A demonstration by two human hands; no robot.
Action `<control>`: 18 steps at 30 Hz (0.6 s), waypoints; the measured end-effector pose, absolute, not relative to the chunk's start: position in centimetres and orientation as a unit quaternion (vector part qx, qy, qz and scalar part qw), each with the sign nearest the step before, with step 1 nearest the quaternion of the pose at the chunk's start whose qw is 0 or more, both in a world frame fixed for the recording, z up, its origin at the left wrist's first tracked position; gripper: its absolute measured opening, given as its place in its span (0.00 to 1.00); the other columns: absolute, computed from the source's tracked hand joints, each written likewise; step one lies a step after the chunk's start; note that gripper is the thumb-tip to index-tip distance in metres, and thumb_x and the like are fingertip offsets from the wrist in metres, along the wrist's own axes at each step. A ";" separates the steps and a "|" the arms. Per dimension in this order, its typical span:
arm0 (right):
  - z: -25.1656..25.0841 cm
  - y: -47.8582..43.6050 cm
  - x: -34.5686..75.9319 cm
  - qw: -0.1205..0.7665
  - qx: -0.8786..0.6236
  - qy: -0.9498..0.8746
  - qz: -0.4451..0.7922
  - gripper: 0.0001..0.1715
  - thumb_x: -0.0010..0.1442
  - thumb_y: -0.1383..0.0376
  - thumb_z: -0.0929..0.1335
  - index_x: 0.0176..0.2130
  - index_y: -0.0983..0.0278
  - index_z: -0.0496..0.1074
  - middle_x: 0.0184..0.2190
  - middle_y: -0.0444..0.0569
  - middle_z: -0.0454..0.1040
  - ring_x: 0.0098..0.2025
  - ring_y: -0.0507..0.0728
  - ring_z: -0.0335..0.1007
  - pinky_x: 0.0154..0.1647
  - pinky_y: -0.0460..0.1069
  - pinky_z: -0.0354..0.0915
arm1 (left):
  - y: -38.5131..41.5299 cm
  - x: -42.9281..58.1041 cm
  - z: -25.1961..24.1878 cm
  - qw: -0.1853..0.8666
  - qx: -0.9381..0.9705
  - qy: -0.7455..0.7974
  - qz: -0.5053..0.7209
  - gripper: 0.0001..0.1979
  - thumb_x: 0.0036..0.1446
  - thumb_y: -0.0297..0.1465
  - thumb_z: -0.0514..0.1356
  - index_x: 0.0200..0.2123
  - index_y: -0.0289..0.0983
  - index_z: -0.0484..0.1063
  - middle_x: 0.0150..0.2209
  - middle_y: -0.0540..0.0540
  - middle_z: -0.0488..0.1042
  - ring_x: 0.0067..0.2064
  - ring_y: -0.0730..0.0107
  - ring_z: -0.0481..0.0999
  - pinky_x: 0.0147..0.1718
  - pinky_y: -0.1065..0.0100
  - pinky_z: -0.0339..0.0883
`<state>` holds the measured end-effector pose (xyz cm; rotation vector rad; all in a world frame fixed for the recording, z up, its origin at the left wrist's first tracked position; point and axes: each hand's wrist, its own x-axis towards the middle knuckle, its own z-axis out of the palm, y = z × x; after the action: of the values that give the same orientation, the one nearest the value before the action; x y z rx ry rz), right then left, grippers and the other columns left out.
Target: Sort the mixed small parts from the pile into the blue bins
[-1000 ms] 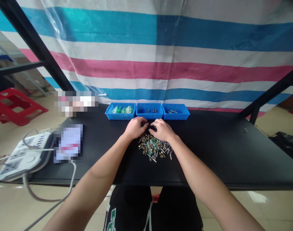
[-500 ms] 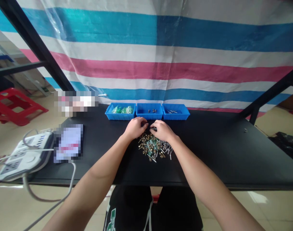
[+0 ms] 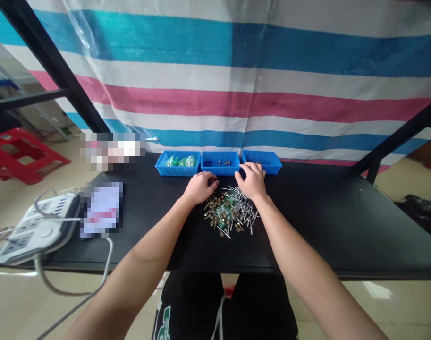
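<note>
White power strip (image 3: 34, 231) at table's left edge; red stool (image 3: 20, 153) on floor beyond.

I see a black table (image 3: 342, 226). Three blue bins (image 3: 219, 163) sit in a row along its far edge, a pile of small hardware (image 3: 229, 212) lies mid-table, and a white power strip (image 3: 31, 231) overhangs its left edge.

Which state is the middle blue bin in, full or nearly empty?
Nearly empty. The middle blue bin shows mostly bare blue floor, with only a few small dark metal pieces lying at its centre.
</note>
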<state>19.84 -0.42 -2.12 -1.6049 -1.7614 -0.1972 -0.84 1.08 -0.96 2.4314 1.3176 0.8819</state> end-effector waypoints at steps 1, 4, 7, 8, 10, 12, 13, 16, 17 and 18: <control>-2.1 -0.4 19.9 0.371 -0.623 -0.685 -0.075 0.20 0.60 0.58 0.63 0.46 0.65 0.74 0.48 0.56 0.72 0.52 0.65 0.59 0.52 0.59 0.56 | 1.1 -0.8 -1.0 0.119 0.832 0.450 0.302 0.09 0.55 0.33 0.58 0.35 0.36 0.75 0.34 0.45 0.77 0.35 0.64 0.75 0.37 0.64 0.69; -2.1 -0.2 20.1 0.379 -0.620 -0.682 -0.077 0.18 0.60 0.59 0.63 0.44 0.65 0.75 0.45 0.56 0.73 0.50 0.63 0.61 0.52 0.58 0.56 | 1.2 -0.9 -1.0 0.118 0.832 0.448 0.304 0.08 0.55 0.33 0.58 0.35 0.36 0.75 0.34 0.45 0.77 0.35 0.65 0.75 0.37 0.64 0.69; -2.1 -0.1 20.3 0.377 -0.633 -0.671 -0.089 0.18 0.60 0.59 0.63 0.44 0.65 0.74 0.48 0.57 0.72 0.52 0.64 0.60 0.52 0.58 0.56 | 1.1 -0.8 -1.0 0.119 0.832 0.449 0.303 0.08 0.55 0.33 0.58 0.35 0.36 0.75 0.34 0.45 0.77 0.35 0.64 0.75 0.37 0.64 0.68; -2.2 -0.1 20.4 0.373 -0.640 -0.665 -0.093 0.19 0.59 0.59 0.63 0.46 0.65 0.74 0.51 0.57 0.70 0.54 0.65 0.58 0.53 0.59 0.56 | 1.1 -0.8 -1.0 0.120 0.831 0.450 0.303 0.09 0.55 0.33 0.58 0.35 0.36 0.75 0.34 0.45 0.77 0.35 0.64 0.75 0.37 0.64 0.68; -2.3 0.0 20.5 0.356 -0.658 -0.657 -0.094 0.22 0.58 0.59 0.63 0.50 0.65 0.71 0.57 0.58 0.66 0.58 0.67 0.54 0.54 0.63 0.54 | 1.1 -0.8 -1.0 0.121 0.832 0.450 0.302 0.09 0.55 0.33 0.58 0.35 0.36 0.75 0.34 0.45 0.77 0.35 0.64 0.75 0.37 0.64 0.68; -2.5 0.0 20.6 0.332 -0.674 -0.655 -0.079 0.26 0.57 0.58 0.64 0.54 0.65 0.67 0.60 0.59 0.62 0.60 0.69 0.50 0.55 0.66 0.52 | 1.1 -0.8 -1.0 0.119 0.833 0.450 0.301 0.09 0.55 0.33 0.58 0.35 0.36 0.75 0.34 0.45 0.77 0.35 0.64 0.75 0.37 0.64 0.68; -2.6 0.0 20.6 0.322 -0.680 -0.655 -0.068 0.28 0.57 0.58 0.64 0.55 0.65 0.66 0.61 0.59 0.61 0.61 0.69 0.49 0.55 0.67 0.51 | 1.1 -0.8 -1.0 0.118 0.833 0.449 0.301 0.09 0.55 0.33 0.58 0.35 0.36 0.75 0.34 0.45 0.77 0.35 0.64 0.75 0.37 0.64 0.68; -2.6 0.1 20.6 0.314 -0.683 -0.657 -0.047 0.29 0.57 0.58 0.64 0.56 0.66 0.65 0.60 0.58 0.63 0.61 0.69 0.49 0.56 0.67 0.51 | 1.2 -0.9 -1.0 0.117 0.834 0.447 0.300 0.09 0.55 0.33 0.58 0.35 0.36 0.75 0.34 0.45 0.77 0.35 0.64 0.75 0.37 0.63 0.68; -2.6 0.0 20.6 0.317 -0.679 -0.660 -0.044 0.29 0.56 0.59 0.65 0.56 0.66 0.65 0.59 0.58 0.64 0.61 0.69 0.50 0.57 0.67 0.51 | 1.2 -0.9 -1.0 0.118 0.835 0.447 0.299 0.09 0.55 0.33 0.58 0.35 0.36 0.75 0.34 0.45 0.77 0.35 0.64 0.75 0.37 0.64 0.68; -2.6 0.0 20.5 0.321 -0.674 -0.664 -0.041 0.29 0.56 0.59 0.65 0.55 0.66 0.65 0.58 0.57 0.65 0.60 0.69 0.50 0.57 0.66 0.52 | 1.2 -0.9 -1.0 0.118 0.835 0.447 0.298 0.09 0.55 0.33 0.58 0.35 0.36 0.75 0.34 0.45 0.77 0.35 0.64 0.75 0.37 0.64 0.68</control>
<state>20.51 0.01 -2.58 -1.7717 -1.7448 -0.1083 -0.86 1.15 -1.00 2.4425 1.3074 0.8710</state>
